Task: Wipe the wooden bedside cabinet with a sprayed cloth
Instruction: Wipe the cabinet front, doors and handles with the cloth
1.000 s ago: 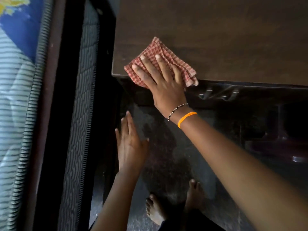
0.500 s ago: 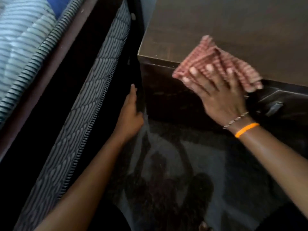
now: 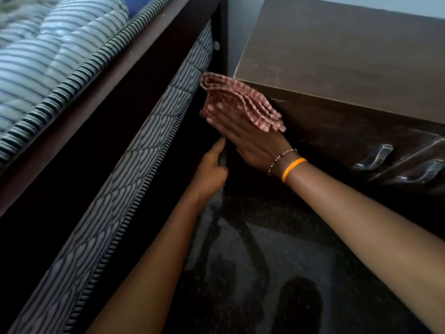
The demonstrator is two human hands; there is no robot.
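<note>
The dark wooden bedside cabinet fills the upper right, its top and front face both showing. A red checked cloth, folded, lies against the cabinet's front left corner, just below the top edge. My right hand presses flat on the cloth from in front, fingers stretched out; beaded and orange bands circle its wrist. My left hand is lower, in the dark gap between bed and cabinet, fingers pointing up beside the cabinet's left side. What it touches is too dark to tell.
A bed frame with a striped mattress runs along the left, close to the cabinet. Striped bedding lies on top. Metal drawer handles stick out on the cabinet front at right. Dark speckled floor lies below.
The cloth and my right hand have slid off the cabinet top, left to its front corner. My left hand rose toward the gap. The view has shifted right and lower.
</note>
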